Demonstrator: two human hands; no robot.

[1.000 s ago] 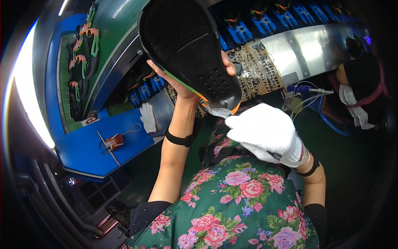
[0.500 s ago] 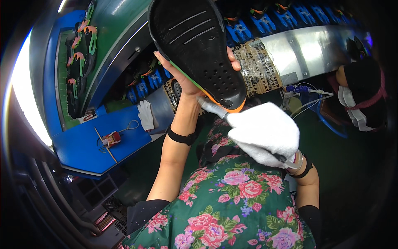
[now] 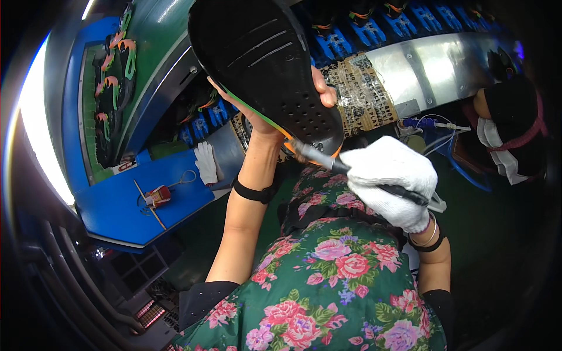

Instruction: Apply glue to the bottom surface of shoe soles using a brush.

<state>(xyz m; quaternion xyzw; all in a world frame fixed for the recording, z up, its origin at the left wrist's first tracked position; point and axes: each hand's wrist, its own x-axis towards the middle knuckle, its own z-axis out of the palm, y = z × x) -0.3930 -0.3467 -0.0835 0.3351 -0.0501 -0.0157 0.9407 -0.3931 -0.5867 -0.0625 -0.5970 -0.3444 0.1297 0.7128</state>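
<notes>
My bare left hand [image 3: 257,117] is closed round a large black shoe sole [image 3: 266,76], thumb and fingers gripping its two edges. The sole is tilted upright, with three raised lines and a patch of small holes on its inner face; its rim is green and orange. My right hand [image 3: 392,181], in a white knitted glove, grips a brush [image 3: 319,157] with a grey and black handle. The brush's dark tip lies at the sole's orange rim, near the narrow end. A black band circles each of my forearms.
Blue shoe lasts [image 3: 374,35] stand in a row along the far metal conveyor edge [image 3: 433,70]; taped cardboard [image 3: 357,93] covers part of it. On the left, a blue table [image 3: 117,205] bears a white glove [image 3: 206,162] and a small red box [image 3: 158,196]. A co-worker's arm [image 3: 509,111] shows at right.
The sole has shifted slightly left and darkened as it tilted. My right hand has moved a little right, and the brush tip has slid along the rim toward the narrow end.
</notes>
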